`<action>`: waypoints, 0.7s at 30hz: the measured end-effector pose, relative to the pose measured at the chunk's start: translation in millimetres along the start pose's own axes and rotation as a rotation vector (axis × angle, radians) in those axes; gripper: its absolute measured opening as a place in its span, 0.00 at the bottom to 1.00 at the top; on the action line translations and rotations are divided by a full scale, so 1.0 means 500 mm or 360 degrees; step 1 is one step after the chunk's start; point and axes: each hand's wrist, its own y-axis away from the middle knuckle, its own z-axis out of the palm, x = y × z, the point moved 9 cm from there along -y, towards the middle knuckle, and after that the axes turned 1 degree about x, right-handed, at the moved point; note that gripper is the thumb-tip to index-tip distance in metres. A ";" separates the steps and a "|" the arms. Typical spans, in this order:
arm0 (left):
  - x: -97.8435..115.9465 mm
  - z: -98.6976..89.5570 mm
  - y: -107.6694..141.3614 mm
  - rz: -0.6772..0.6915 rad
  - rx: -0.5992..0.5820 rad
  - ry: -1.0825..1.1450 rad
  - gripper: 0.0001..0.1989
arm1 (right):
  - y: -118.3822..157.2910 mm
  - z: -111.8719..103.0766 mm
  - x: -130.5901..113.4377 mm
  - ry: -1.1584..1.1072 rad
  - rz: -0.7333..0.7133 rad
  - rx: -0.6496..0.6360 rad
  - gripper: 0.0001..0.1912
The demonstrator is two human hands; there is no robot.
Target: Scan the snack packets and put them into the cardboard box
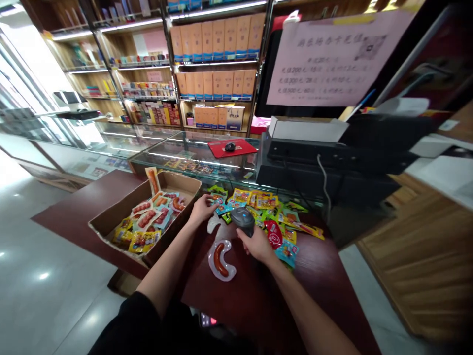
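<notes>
My right hand is wrapped round the handle of a dark barcode scanner, its head tilted up over the table. At the left edge of a heap of colourful snack packets, the fingertips of my left hand pinch a small blue packet. A curved sausage in clear plastic lies on the dark red table in front of the scanner. Beside my left forearm stands an open cardboard box holding sausage packs and yellow packets. A red packet lies just right of the scanner.
Behind the table runs a glass display counter with a red mouse pad and a black mouse. A black monitor with a paper notice rises at the back right. Shelves of boxes line the wall. A phone shows low in view.
</notes>
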 end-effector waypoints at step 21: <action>-0.040 0.070 0.038 0.0045 0.0126 -0.0409 0.08 | 0.006 -0.009 -0.011 0.0028 -0.0021 0.0031 0.13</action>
